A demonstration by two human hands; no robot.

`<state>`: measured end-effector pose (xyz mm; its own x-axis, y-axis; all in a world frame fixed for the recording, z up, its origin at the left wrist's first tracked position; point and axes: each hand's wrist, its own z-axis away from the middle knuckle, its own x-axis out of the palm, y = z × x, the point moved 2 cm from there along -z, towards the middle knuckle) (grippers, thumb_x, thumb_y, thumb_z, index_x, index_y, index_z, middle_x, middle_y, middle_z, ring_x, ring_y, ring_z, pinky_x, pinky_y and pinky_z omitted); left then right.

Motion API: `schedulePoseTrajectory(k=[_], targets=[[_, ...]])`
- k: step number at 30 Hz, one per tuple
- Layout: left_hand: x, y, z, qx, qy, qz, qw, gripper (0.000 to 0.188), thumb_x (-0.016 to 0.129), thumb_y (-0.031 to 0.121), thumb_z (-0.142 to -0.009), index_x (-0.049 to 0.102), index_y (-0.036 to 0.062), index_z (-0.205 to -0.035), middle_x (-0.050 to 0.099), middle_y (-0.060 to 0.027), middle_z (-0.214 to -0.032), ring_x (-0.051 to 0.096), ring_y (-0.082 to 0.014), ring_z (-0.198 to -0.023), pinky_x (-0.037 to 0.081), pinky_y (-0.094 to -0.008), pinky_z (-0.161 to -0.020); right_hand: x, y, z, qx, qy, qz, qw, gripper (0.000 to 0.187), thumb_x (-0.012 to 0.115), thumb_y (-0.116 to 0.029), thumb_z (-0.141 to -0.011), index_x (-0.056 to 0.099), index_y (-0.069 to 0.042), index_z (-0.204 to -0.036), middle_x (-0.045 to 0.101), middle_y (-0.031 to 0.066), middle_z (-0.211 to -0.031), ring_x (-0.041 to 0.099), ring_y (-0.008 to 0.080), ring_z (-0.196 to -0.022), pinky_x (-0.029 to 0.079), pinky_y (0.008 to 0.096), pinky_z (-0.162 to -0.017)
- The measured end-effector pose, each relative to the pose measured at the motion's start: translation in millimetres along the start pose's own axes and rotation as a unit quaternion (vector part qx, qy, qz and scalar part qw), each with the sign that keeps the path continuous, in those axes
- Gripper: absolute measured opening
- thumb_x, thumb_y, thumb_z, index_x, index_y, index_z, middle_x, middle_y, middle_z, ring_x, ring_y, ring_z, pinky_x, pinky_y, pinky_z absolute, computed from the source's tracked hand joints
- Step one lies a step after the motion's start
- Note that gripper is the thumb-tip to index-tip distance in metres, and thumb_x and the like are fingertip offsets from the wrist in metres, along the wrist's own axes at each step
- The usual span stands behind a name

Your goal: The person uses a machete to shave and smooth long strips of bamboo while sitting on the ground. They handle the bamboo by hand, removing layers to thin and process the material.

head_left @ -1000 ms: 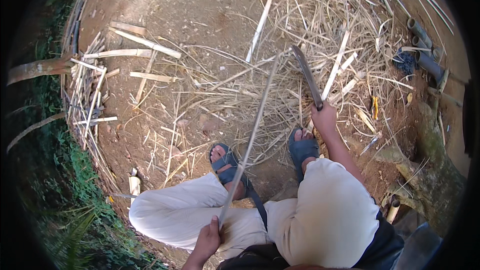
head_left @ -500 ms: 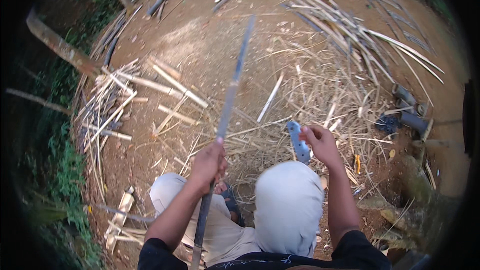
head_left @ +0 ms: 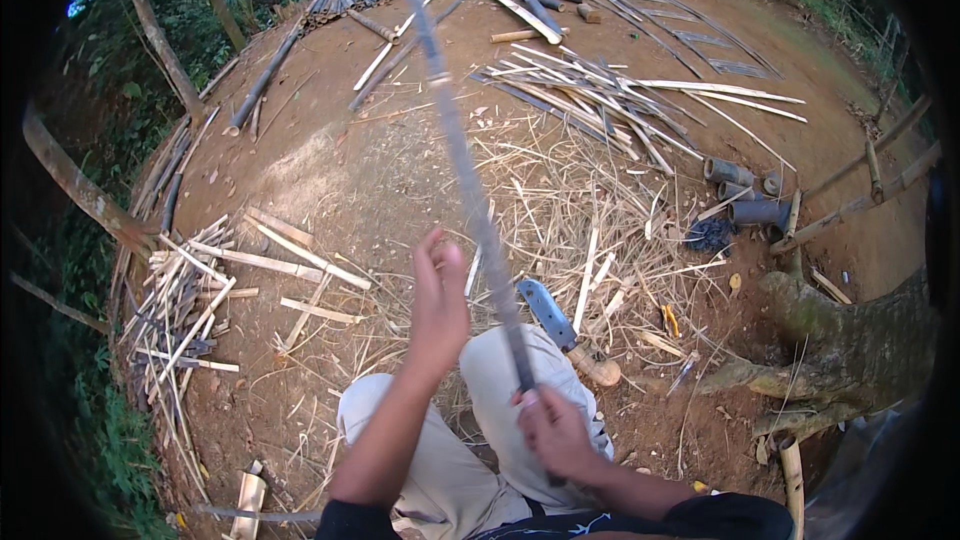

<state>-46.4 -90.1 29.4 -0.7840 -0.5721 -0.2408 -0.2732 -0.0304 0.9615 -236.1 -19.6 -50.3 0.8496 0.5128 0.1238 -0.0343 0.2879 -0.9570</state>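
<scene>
Your right hand (head_left: 552, 432), at five o'clock, closes firmly around a long dark strip (head_left: 463, 160) near its lower end. The strip slants up through mid-view, its long axis pointing to eleven o'clock. Your left hand (head_left: 440, 290), at its nine o'clock side, is half-curled, seemingly empty. A knife (head_left: 548, 310) points to eleven beside your right knee (head_left: 485, 370).
</scene>
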Motion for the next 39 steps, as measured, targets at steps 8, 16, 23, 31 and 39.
schedulePoseTrajectory(k=[8,16,23,31,39], targets=[[-41.4,37.9,134.6,0.222,-0.183,-0.242,0.927,0.038,0.065,0.02,-0.09,0.058,0.0028,-0.123,0.045,-0.0227,-0.128,0.043,-0.0409,-0.124,0.035,-0.0478,-0.105,-287.4,-201.9,-224.4,-0.197,0.491,0.611,0.589,0.042,0.049,-0.036,-0.097,0.056,0.004,-0.108,0.066,0.0243,-0.09,0.066,0.0374,-0.083,0.051,0.0474,-0.072],[49.7,101.3,119.2,0.429,-0.277,-0.121,0.851,0.038,0.062,0.026,-0.093,0.057,-0.0005,-0.119,0.046,-0.0237,-0.125,0.048,-0.0412,-0.118,0.042,-0.05,-0.098,21.5,-131.3,-221.9,-0.348,-0.008,0.465,0.814,0.032,0.064,-0.018,-0.085,0.063,-0.005,-0.114,0.068,0.0178,-0.104,0.065,0.0338,-0.095,0.051,0.0435,-0.082],[126.7,45.9,122.7,0.191,-0.74,-0.047,0.644,0.028,0.056,0.025,-0.09,0.072,0.0025,-0.096,0.07,-0.0192,-0.1,0.065,-0.0296,-0.091,0.049,-0.0403,-0.081,216.3,7.9,-152.4,-0.316,-0.351,0.348,0.81,0.028,0.06,-0.026,-0.088,0.068,-0.006,-0.105,0.069,0.0181,-0.096,0.066,0.0321,-0.091,0.051,0.0434,-0.082],[179.5,-29.6,132.6,0.167,-0.774,0.065,0.607,0.045,0.057,0.039,-0.092,0.07,-0.0038,-0.098,0.07,-0.0196,-0.095,0.065,-0.0259,-0.09,0.048,-0.0393,-0.083,210.8,40.8,-165.9,-0.11,-0.411,0.154,0.892,0.037,0.046,-0.026,-0.099,0.07,0.001,-0.103,0.07,0.013,-0.093,0.064,0.0184,-0.087,0.049,0.0321,-0.082],[149.0,-54.7,82.7,0.174,-0.759,-0.102,0.619,0.051,0.055,0.044,-0.092,0.07,-0.0045,-0.101,0.07,-0.0188,-0.098,0.064,-0.0274,-0.091,0.048,-0.04,-0.084,203.2,25.7,-176.0,-0.11,-0.41,0.146,0.894,0.042,0.041,-0.028,-0.101,0.068,0.004,-0.102,0.069,0.0115,-0.093,0.064,0.0181,-0.087,0.049,0.0321,-0.084]])
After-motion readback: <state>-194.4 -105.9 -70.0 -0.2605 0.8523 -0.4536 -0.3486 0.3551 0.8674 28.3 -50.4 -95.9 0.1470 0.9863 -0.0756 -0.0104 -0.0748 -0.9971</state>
